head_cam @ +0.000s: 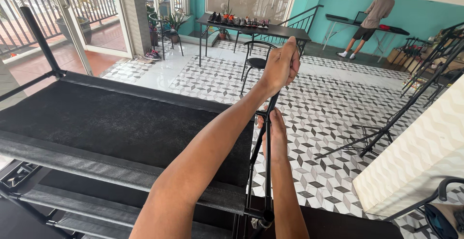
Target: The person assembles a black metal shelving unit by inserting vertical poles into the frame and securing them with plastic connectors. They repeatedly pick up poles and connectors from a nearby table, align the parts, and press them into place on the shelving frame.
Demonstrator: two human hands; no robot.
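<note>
We see two bare arms reaching forward over a black shelf rack (111,123) whose top tier is a sheet of dark fabric stretched between metal bars. The left hand (281,67) sits at about twelve o'clock from the picture's middle, its grip fully closed in a fist around the top end of a thin black pole (268,152) that stands upright at the rack's near right corner. The right hand (275,130), directly below at six o'clock from the left hand, lies against the same pole partway down; its fingers are on the pole, but we cannot tell how tightly its grip is closed. The pole's lower end meets a black corner joint (263,216) at six o'clock, low in the view, where the rack's lower bars come together. A second upright pole (41,40) rises tilted at the rack's far left corner, at ten o'clock. Beyond the rack lies a patterned tile floor (333,108). A black chair (256,60) stands at eleven o'clock from the left hand, and behind it a long dark bench (285,30) carries a row of shoes (239,21). At one o'clock, far off, another person (369,21) stands facing a second bench by a teal wall.
</note>
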